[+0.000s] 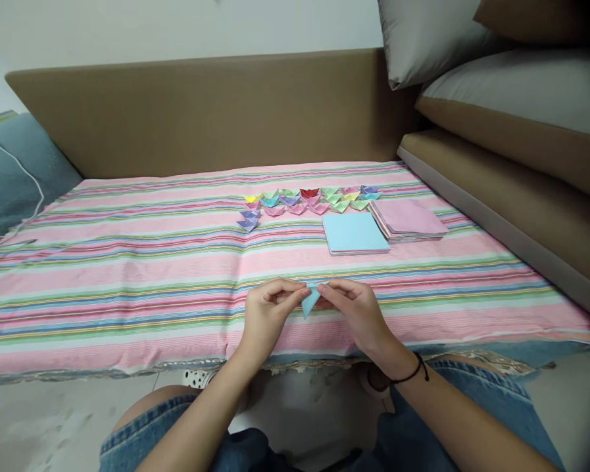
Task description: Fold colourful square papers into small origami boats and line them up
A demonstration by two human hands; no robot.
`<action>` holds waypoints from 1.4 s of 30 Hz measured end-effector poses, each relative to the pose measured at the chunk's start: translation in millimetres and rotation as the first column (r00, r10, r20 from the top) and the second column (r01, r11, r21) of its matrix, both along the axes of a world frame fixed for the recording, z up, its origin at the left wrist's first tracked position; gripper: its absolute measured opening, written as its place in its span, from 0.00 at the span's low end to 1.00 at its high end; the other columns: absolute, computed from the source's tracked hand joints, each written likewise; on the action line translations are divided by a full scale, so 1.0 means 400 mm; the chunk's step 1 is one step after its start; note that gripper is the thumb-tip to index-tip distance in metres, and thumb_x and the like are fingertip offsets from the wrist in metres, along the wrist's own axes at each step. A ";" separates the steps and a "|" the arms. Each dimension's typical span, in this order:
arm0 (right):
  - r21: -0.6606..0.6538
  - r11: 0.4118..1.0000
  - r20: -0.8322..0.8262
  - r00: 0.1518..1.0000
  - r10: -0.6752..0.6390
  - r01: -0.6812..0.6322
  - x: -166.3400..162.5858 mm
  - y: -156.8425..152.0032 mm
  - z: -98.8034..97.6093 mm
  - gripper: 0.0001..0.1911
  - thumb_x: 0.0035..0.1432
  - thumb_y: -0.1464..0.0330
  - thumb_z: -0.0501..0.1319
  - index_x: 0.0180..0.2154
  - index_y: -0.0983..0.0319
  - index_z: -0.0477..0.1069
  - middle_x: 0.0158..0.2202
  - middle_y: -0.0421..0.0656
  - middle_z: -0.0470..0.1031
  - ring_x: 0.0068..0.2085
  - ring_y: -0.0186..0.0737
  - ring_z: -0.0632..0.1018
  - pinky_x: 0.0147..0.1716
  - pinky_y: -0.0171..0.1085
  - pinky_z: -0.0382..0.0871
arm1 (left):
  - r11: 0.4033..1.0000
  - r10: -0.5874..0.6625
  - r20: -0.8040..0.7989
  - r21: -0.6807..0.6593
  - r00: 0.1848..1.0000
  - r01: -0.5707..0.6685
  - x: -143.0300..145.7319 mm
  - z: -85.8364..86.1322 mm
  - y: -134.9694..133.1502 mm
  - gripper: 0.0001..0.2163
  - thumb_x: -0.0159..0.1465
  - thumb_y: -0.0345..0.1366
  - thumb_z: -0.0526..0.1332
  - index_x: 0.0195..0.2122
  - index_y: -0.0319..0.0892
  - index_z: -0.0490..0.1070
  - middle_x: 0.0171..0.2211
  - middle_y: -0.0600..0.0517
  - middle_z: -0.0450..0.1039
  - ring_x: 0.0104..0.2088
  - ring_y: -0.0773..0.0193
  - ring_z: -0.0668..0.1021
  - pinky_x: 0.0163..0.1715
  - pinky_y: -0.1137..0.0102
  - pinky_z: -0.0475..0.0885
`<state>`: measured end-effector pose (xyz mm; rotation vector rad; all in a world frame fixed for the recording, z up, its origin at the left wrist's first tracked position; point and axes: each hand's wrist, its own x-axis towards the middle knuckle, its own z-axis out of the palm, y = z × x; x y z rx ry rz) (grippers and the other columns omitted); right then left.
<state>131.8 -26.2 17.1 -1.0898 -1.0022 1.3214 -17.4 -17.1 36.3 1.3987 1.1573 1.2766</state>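
Note:
My left hand [268, 313] and my right hand [356, 313] both pinch a small folded piece of light blue paper [311, 300] between them, just above the near part of a pink striped cloth [128, 275]. The paper hangs as a downward-pointing triangle between my fingertips. Beyond it lies a stack of light blue square sheets [354, 233], with a stack of pink sheets [409, 218] to its right. Several small folded paper boats [309, 200] in many colours stand in rows behind the stacks.
The cloth covers a low bed or sofa with a brown backrest [201, 111]. Grey and brown cushions [511, 98] pile up at the right. A grey-blue cushion with a white cable [14, 164] lies at the left. My knees in denim shorts [472, 406] are below.

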 end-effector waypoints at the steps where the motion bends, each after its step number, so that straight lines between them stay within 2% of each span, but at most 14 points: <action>1: 0.010 1.000 0.013 1.000 -0.005 0.005 -0.001 0.001 0.000 0.10 0.47 0.61 0.66 0.23 0.62 0.75 0.21 0.40 0.75 0.26 0.38 0.76 0.29 0.37 0.72 | 1.000 0.007 0.001 -0.004 1.000 -0.007 0.001 0.000 0.000 0.04 0.50 0.34 0.68 0.24 0.40 0.77 0.26 0.50 0.78 0.28 0.63 0.78 0.27 0.72 0.74; 9: 0.068 0.998 0.007 1.000 -0.013 0.012 0.006 -0.001 -0.004 0.08 0.49 0.63 0.66 0.23 0.60 0.77 0.22 0.40 0.76 0.26 0.37 0.76 0.28 0.35 0.71 | 0.999 -0.009 0.011 -0.051 1.000 0.009 0.005 0.006 -0.004 0.04 0.51 0.35 0.68 0.25 0.40 0.77 0.27 0.51 0.78 0.27 0.64 0.78 0.26 0.73 0.74; 16: 0.075 0.997 0.036 0.999 -0.006 0.004 0.007 -0.003 -0.001 0.10 0.49 0.62 0.65 0.23 0.60 0.76 0.23 0.41 0.76 0.27 0.40 0.76 0.30 0.38 0.71 | 0.988 -0.011 0.077 -0.150 0.997 0.022 0.004 0.004 0.000 0.06 0.49 0.36 0.69 0.26 0.39 0.77 0.25 0.51 0.79 0.26 0.64 0.79 0.28 0.73 0.75; 20: 0.055 0.998 0.008 1.000 0.001 -0.002 0.005 -0.003 0.008 0.10 0.49 0.62 0.65 0.21 0.60 0.75 0.22 0.41 0.76 0.27 0.39 0.76 0.31 0.38 0.72 | 0.972 -0.049 0.127 -0.224 0.991 0.077 0.001 -0.003 0.004 0.07 0.49 0.37 0.69 0.26 0.38 0.77 0.23 0.51 0.78 0.25 0.66 0.78 0.28 0.73 0.75; 25: 0.030 1.000 0.007 1.000 0.007 -0.008 0.009 0.001 0.009 0.11 0.48 0.61 0.66 0.20 0.61 0.74 0.20 0.40 0.74 0.25 0.37 0.74 0.28 0.37 0.71 | 0.960 -0.099 0.159 -0.244 0.982 0.136 0.001 -0.003 0.007 0.08 0.50 0.38 0.68 0.26 0.38 0.76 0.22 0.52 0.76 0.23 0.68 0.76 0.26 0.73 0.73; 35: 0.105 0.993 0.126 0.991 0.043 -0.056 0.030 0.001 0.023 0.12 0.50 0.63 0.64 0.19 0.61 0.74 0.18 0.40 0.73 0.23 0.37 0.74 0.26 0.36 0.69 | 0.937 -0.199 0.205 -0.246 0.958 0.248 0.001 0.001 0.007 0.08 0.51 0.37 0.67 0.27 0.38 0.73 0.21 0.54 0.71 0.24 0.70 0.73 0.25 0.75 0.70; 39: 0.113 0.992 0.108 0.993 0.051 -0.063 0.024 0.000 0.016 0.12 0.51 0.61 0.64 0.22 0.61 0.75 0.20 0.40 0.74 0.24 0.37 0.75 0.26 0.36 0.71 | 0.951 -0.165 0.261 -0.213 0.951 0.223 -0.001 0.000 0.010 0.09 0.50 0.35 0.69 0.29 0.39 0.71 0.23 0.55 0.71 0.24 0.71 0.72 0.25 0.77 0.68; 42: 0.082 0.987 0.063 0.989 0.133 -0.138 0.012 -0.001 0.005 0.13 0.52 0.59 0.62 0.24 0.61 0.74 0.22 0.40 0.75 0.26 0.38 0.76 0.29 0.37 0.73 | 0.965 -0.084 0.300 -0.212 0.950 0.153 -0.004 -0.002 0.012 0.11 0.48 0.34 0.69 0.31 0.40 0.71 0.22 0.57 0.71 0.23 0.72 0.71 0.25 0.77 0.67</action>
